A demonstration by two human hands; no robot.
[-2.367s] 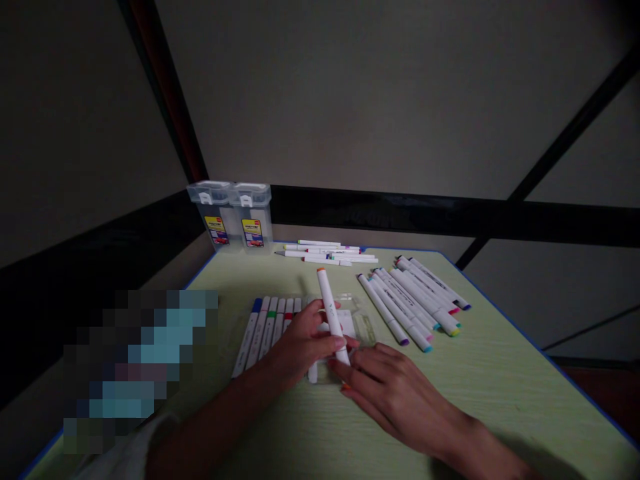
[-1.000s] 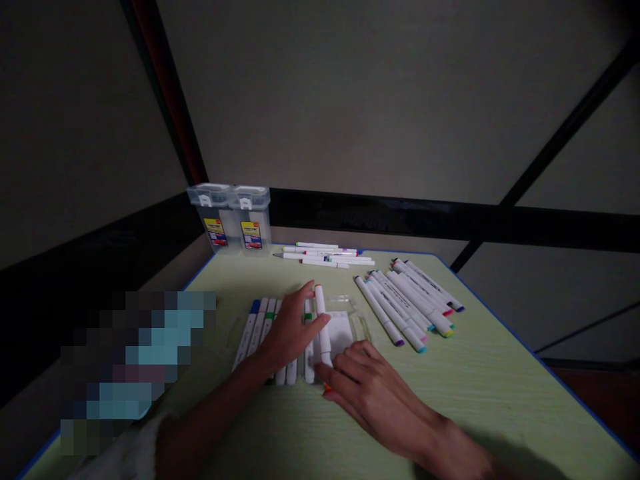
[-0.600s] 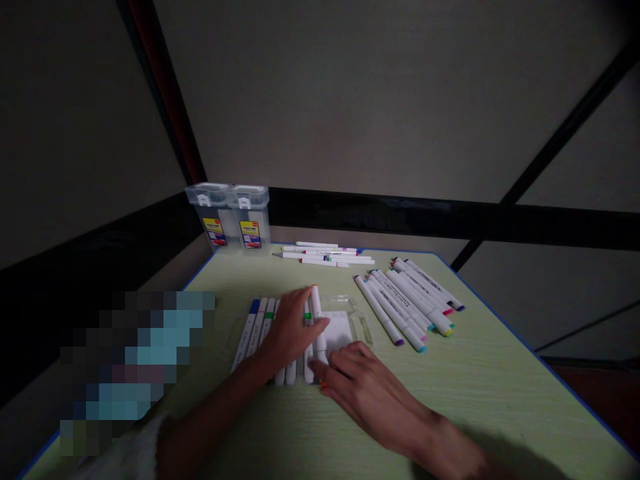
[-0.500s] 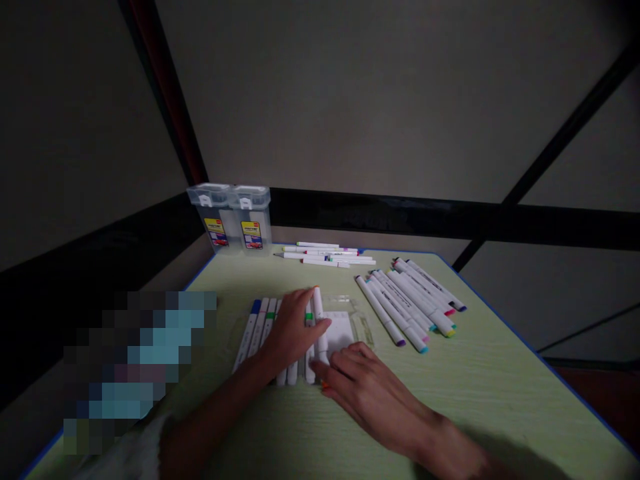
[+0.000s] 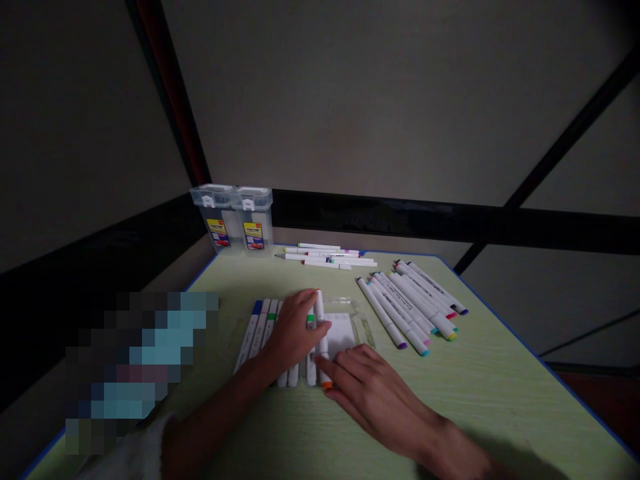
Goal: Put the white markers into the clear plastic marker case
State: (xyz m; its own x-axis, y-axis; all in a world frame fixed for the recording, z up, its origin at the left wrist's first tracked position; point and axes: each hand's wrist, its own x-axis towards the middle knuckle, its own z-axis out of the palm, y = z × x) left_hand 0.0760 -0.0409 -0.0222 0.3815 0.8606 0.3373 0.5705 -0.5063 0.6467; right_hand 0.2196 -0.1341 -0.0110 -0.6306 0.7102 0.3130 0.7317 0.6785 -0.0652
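A white marker (image 5: 323,343) with an orange end lies lengthwise in a clear plastic case (image 5: 365,331). My left hand (image 5: 290,333) closes on its far part, thumb on one side and fingers on the other. At the near, orange end, the fingers of my right hand (image 5: 375,393) pinch the same marker. Left of it, several white markers (image 5: 260,327) lie side by side in the case, one with a blue cap and others with green bands. My left hand hides part of this row. A pale white sheet (image 5: 340,331) shows in the case to the right.
On the right of the pale green table (image 5: 490,393) lies a pile of white markers (image 5: 415,303) with coloured ends. More markers (image 5: 330,256) lie along the back edge. Two clear lidded boxes (image 5: 253,223) stand at the back left. A pixelated patch covers the left side.
The marker's orange near end is more exposed now, as my right fingers have shifted slightly. My left hand keeps its grip. The whole view has moved slightly.
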